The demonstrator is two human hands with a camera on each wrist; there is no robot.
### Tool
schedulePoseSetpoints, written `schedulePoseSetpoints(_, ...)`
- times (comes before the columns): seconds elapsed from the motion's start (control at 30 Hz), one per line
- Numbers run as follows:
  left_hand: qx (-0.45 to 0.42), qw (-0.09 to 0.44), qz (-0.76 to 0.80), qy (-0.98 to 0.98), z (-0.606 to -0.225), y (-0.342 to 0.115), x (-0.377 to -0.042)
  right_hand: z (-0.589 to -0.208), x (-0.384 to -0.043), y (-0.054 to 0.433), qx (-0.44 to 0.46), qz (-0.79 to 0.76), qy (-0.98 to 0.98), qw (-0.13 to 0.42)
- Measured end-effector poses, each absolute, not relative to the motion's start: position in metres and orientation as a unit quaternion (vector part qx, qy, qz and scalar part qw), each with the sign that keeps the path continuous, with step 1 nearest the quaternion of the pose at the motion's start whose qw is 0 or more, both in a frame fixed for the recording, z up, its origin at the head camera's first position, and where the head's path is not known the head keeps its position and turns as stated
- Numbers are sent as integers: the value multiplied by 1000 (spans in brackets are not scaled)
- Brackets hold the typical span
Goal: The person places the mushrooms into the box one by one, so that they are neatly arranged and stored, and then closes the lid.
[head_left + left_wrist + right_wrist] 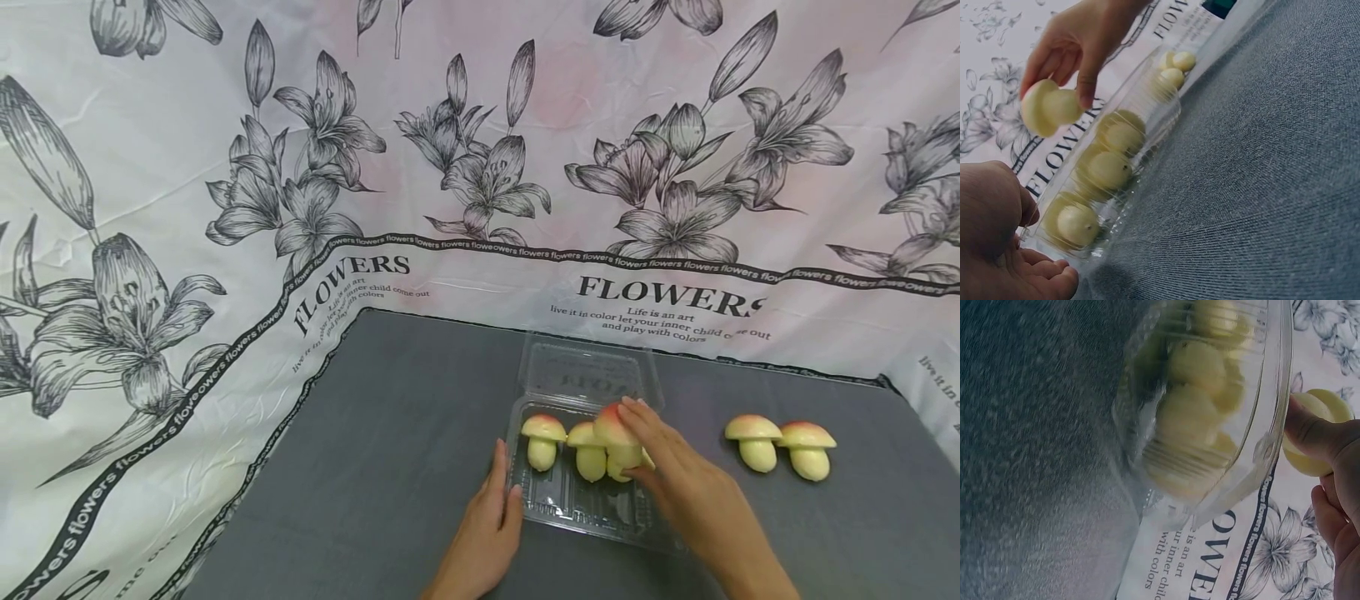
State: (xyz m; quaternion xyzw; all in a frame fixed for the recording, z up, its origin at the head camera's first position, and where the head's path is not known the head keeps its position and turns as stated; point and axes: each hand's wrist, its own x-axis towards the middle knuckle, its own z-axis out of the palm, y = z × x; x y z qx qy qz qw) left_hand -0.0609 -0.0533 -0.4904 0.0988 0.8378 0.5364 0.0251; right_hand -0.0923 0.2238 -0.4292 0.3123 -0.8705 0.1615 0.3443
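A clear plastic container (562, 521) sits on the dark cloth with its hinged lid (592, 367) folded back. Three toy mushrooms with red-yellow caps and pale stems, such as the leftmost one (543, 450), lie in a row inside it. At the container's left side, my left hand (483, 533) holds the rim between thumb and fingers, as the left wrist view shows. My right hand (686, 479) pinches another toy mushroom (1050, 109) between thumb and fingers, raised over the right part of the container. In the head view it partly covers the rightmost mushroom in the row.
Two more toy mushrooms (806, 450) lie side by side on the dark cloth (390, 450), to the right of the container. Behind the table hangs a white cloth (480, 275) printed with flowers and lettering.
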Motion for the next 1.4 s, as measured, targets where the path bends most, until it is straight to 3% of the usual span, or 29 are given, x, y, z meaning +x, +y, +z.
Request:
schedulePoseSetpoints(0.3, 98, 26, 536, 838, -491, -53, -61, -436, -94, 214, 330, 167, -859, 355)
schedulePoseSetpoints(1.4, 99, 22, 533, 840, -491, -55, -63, -457, -92, 186, 382, 162, -868, 274)
